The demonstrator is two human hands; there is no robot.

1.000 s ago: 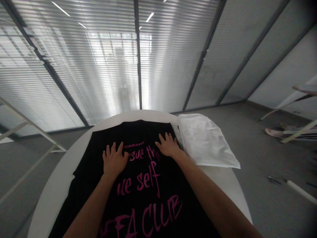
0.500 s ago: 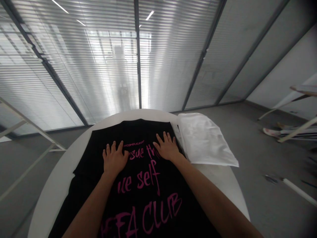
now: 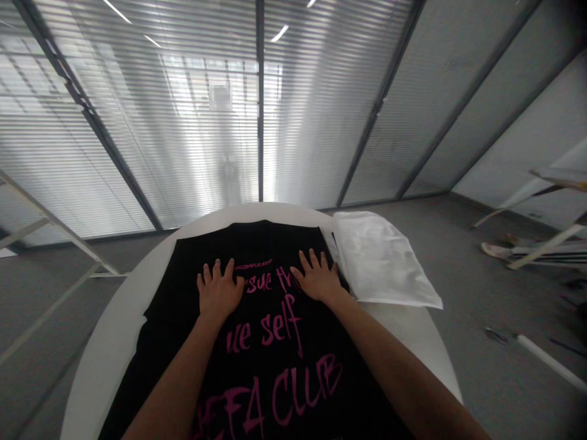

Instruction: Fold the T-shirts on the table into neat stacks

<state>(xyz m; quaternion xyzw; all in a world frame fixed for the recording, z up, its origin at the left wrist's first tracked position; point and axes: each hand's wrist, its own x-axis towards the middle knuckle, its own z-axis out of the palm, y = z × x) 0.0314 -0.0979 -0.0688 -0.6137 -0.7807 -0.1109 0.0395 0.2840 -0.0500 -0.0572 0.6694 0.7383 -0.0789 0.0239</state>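
So, there's a black T-shirt (image 3: 266, 241) laid out on a round white table (image 3: 98, 373), neckline end at the far side and the rest running back toward the wearer. Both hands are palm down on it. The left hand (image 3: 219, 293) has its fingers fanned out, released and just lying on the fabric, left of the small top line of pink lettering (image 3: 282, 324). The right hand (image 3: 318, 278) is doing pretty much the same, fingers spread and relaxed, close to the shirt's right edge, with its thumb by the "th" bit. You can read "self" and "CLUB" lower down, but the left hand and forearm hide the start of some lines.

Just right of the shirt is a folded white fabric piece (image 3: 385, 263), hanging a little past the table edge. Past the table it's window blinds (image 3: 206, 153), an off-white metal frame (image 3: 55, 226) over on the left, and a white pole (image 3: 550, 363) on the gray floor (image 3: 435, 235).
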